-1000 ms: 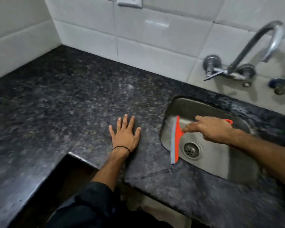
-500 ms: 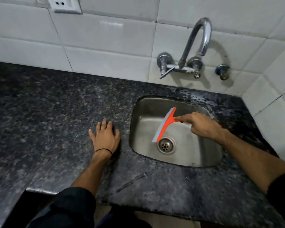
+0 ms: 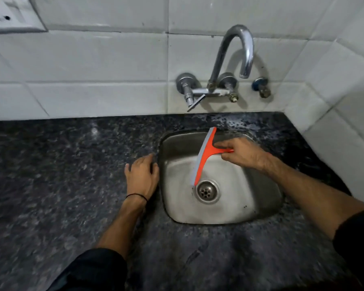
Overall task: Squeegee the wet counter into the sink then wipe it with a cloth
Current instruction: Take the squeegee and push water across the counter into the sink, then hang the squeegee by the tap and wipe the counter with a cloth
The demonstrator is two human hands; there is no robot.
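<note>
Presently the right hand holds the orange squeegee by its handle, fingers closed around the stem, with the tool suspended over the steel sink. The blade runs diagonally: its upper end reaches the back rim of the basin, its lower end hangs just beside the drain. Whether the rubber edge touches the steel cannot be determined. Holding it there appears purposeful, since any water carried on the blade would drop into the basin, not onto the stone.

The left hand rests on the dark granite counter just beside the sink's left rim, fingers loosely curled and gripping nothing; it seems to serve as a brace while the person leans in. A thin black band sits at that wrist.

Water beads show on the counter strip behind the sink, below the wall tap, and along the right side. Judged from this, the squeegee stage is unfinished; the wet strip behind the basin likely wants the next pull. No cloth is in view, so the wiping stage has not begun.

Risk noted: the back strip is narrow, and the tap fittings crowd it.
</note>
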